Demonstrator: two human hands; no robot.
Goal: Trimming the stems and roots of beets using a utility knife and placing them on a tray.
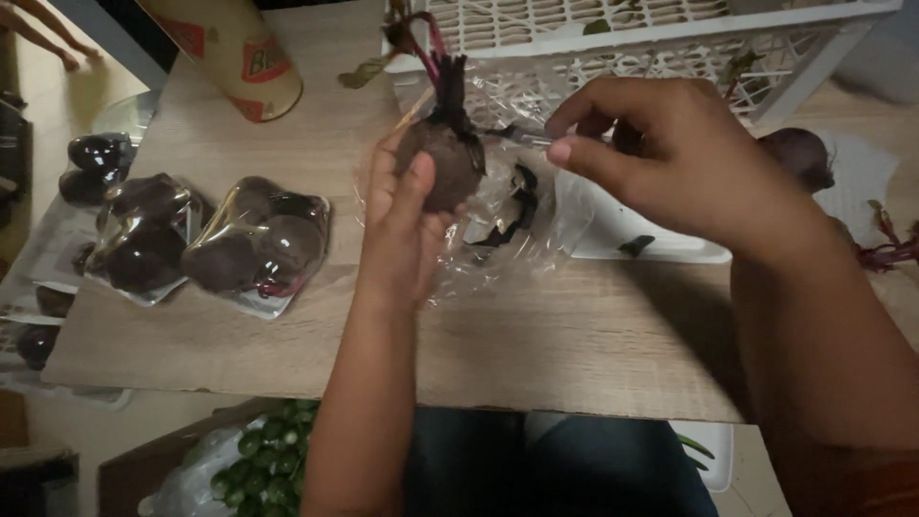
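Head view: the left hand (pixel 407 215) grips a beetroot (pixel 440 163) above the middle of the wooden table (pixel 574 335); the root is round, dark and dull brown-purple, with short dark stem stubs pointing toward the far edge. The right hand (pixel 670 158) is closed in a narrow pinch on a thin blade-like tool (pixel 522 135) touching the root's top, over clear plastic wrap (pixel 507 239). Two wrapped trays of beetroots (pixel 254 244) lie near the left edge, and a white crate (pixel 613 38) sits at the far edge.
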